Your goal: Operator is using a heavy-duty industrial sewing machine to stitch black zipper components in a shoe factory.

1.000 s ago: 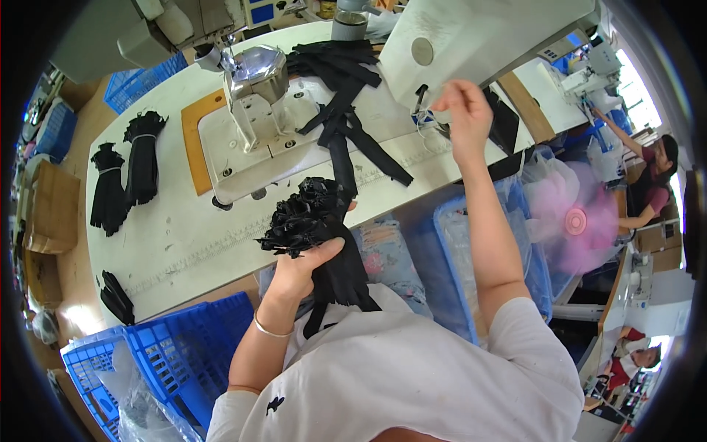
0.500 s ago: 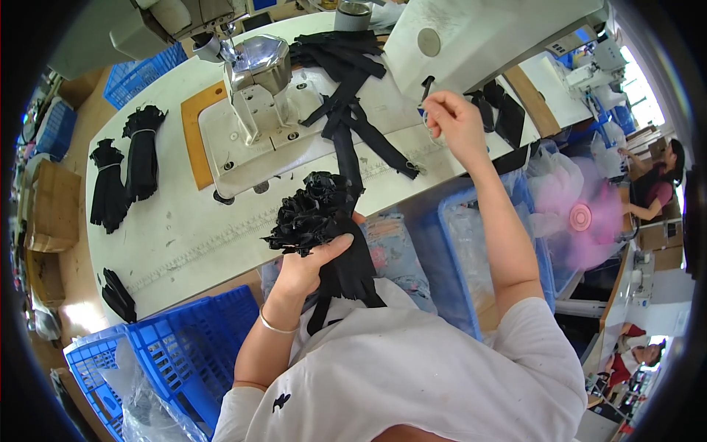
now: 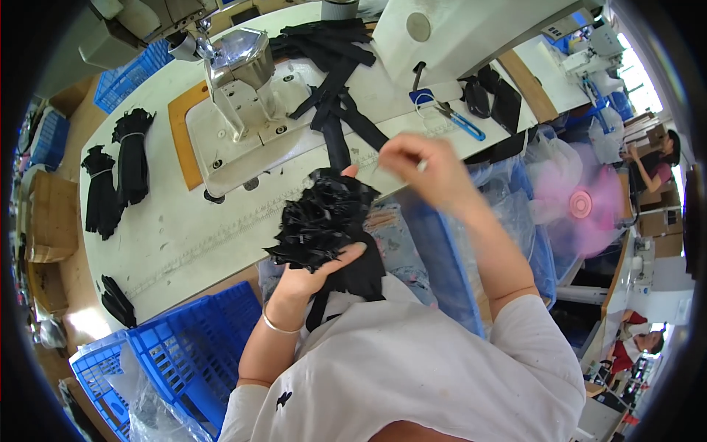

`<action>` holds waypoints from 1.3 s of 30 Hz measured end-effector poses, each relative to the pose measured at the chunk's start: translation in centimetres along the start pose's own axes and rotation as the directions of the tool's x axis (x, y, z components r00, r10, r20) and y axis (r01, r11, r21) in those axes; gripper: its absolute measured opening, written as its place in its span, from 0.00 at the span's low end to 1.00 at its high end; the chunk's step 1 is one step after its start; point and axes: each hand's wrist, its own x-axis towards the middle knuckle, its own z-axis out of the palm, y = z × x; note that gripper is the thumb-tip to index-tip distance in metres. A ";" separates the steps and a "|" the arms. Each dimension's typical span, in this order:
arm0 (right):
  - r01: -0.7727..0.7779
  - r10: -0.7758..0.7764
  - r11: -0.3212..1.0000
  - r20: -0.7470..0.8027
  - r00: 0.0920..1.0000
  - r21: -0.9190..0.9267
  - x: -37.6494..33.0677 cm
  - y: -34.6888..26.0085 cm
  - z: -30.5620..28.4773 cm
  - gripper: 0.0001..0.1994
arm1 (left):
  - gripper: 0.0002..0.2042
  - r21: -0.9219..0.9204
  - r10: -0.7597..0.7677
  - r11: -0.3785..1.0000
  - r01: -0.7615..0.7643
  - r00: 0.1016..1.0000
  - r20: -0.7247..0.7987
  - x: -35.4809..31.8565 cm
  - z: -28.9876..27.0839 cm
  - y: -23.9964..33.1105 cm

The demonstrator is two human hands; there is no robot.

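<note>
Left hand (image 3: pixel 313 272) first: fingers curled up and around a thick bunch of black fabric strips (image 3: pixel 324 221), thumb on the near side, the loose tails hanging down toward the white shirt. The bunch sits above the near edge of the sewing table (image 3: pixel 184 236), just in front of the person's chest.

Right hand (image 3: pixel 423 169) is up and blurred, beside the bunch but apart from it. Fingers look pinched together, and there may be something small and pale at the tips; too smeared to tell what, or whether anything is held at all.

Moving outward: a run of black strips (image 3: pixel 335 81) trails from the bunch up across the bed of the sewing machine (image 3: pixel 243 110), toward a heap at the far side of the table. Blue-handled snips (image 3: pixel 460 121) lie on the table beyond the right hand, untouched. On the left of the table, tied bundles of black pieces (image 3: pixel 118 173) lie side by side, with another small one (image 3: pixel 118 302) near the front corner.

As a judgement: several bundles look finished and set aside, one bunch is gathered in the grip but not visibly tied, and that far heap looks to be work left.

Blue crates (image 3: pixel 177 353) stand below the table on the left.
</note>
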 end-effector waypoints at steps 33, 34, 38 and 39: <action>-0.004 0.028 0.697 -0.021 0.999 0.717 1.2 0.1 4.9 0.12 | 0.24 -0.195 -0.331 0.935 0.296 0.925 -0.184 -3.0 -5.8 7.5; -0.007 -0.073 0.763 0.098 0.993 0.646 1.3 0.8 3.8 0.15 | 0.26 -0.190 -0.294 0.949 0.251 0.924 -0.247 -2.9 -5.5 7.7; -0.018 -0.114 0.276 0.052 0.992 0.961 0.5 1.4 3.0 0.13 | 0.27 -0.232 -0.309 0.940 0.248 0.909 -0.279 -2.7 -5.4 7.3; -0.021 -0.112 0.278 0.054 0.992 0.960 0.3 1.1 3.1 0.13 | 0.27 -0.232 -0.264 0.953 0.193 0.907 -0.329 -2.2 -4.7 7.0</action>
